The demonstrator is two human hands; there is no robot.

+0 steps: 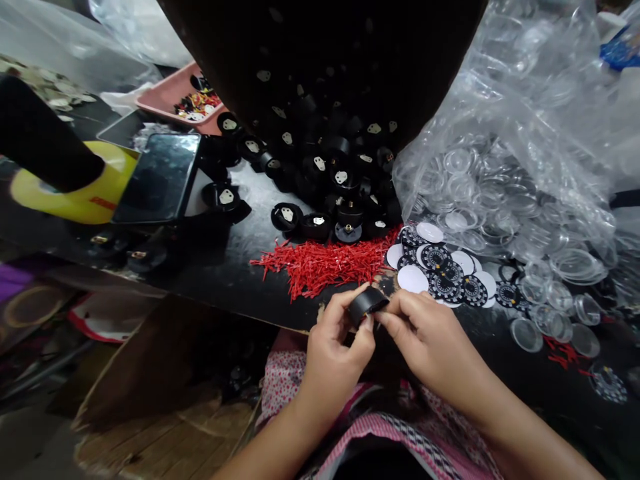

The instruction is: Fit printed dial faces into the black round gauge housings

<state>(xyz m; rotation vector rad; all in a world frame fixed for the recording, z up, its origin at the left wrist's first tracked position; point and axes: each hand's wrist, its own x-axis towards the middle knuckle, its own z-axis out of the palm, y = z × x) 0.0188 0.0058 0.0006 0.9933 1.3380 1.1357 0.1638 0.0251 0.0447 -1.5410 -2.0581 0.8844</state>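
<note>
Near the table's front edge, my left hand (pixel 335 347) grips a short black round gauge housing (pixel 367 303), thumb below and fingers behind. The housing is tilted, so its inside is mostly hidden. My right hand (pixel 425 327) is closed in a pinch at the housing's right rim; whatever its fingertips hold cannot be made out. Just beyond the hands lies a heap of thin red pointers (pixel 325 263). To its right, black-and-white printed dials (pixel 445 277) are spread, some with their white backs up. Similar black housings (pixel 320 200) with pale metal plates are piled behind the pointers.
Clear round covers (pixel 525 227) spill from a plastic bag (pixel 500 100) at right. At left are a phone (pixel 157 177), a yellow tape roll (pixel 65 193) and a pink tray (pixel 165 97) of small parts. A large dark container (pixel 325 40) rises at the back. Cardboard (pixel 165 427) lies below.
</note>
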